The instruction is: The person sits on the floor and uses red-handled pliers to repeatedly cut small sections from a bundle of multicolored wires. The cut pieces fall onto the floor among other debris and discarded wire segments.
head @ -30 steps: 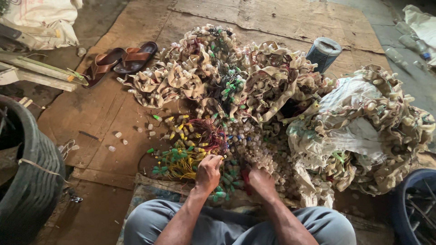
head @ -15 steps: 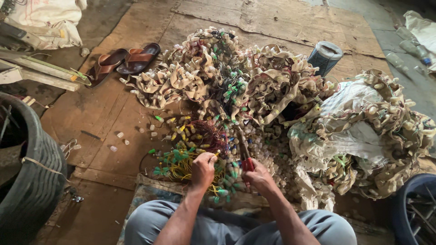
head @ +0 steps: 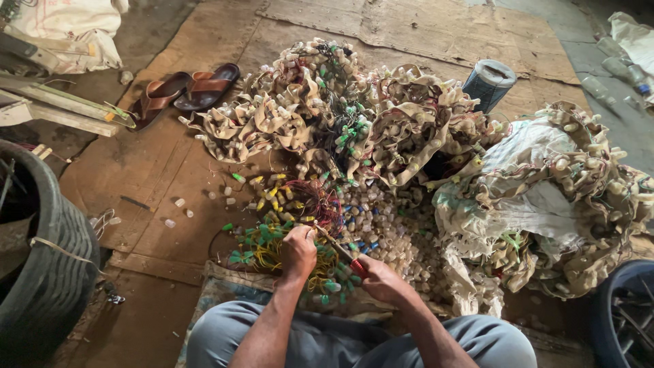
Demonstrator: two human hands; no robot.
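Floor: worn brown cardboard sheets [head: 170, 170] spread over bare ground, seen from above by a seated person.
Far left: a black tyre [head: 48, 272] at the frame edge, with wooden planks [head: 61, 112] and a pale sack [head: 68, 31] above it.
Sandals: a brown pair [head: 187, 92] lying side by side on the cardboard, near the planks.
Loose caps: a few small pale caps [head: 178, 204] scattered on the cardboard, left of the wires.
Strips: a wide heap of beige strips [head: 327, 116] studded with small sockets, filling the middle and touching the wires.
Wires: a tangle of yellow and red wires [head: 286, 235] with green and yellow caps, just in front of the knees.
Left hand: the left hand [head: 298, 251] is closed, fingers pinching a bunch of wires, knuckles up.
Cutter: a red-handled cutter [head: 344, 253] slants from the right hand up toward the left hand; its tip meets the pinched wires.
Right hand: the right hand [head: 381, 279] is wrapped tight around the red handle, just beside the left hand.
Sockets: a bed of small pale sockets [head: 388, 232] lying loose, right of the hands.
Can: a dark round can [head: 489, 83] standing beyond the heap.
Right: white sacking [head: 545, 191] draped with more strips, and a blue tub [head: 623, 317] in the corner.
Legs: grey trousers [head: 340, 341] along the bottom edge.
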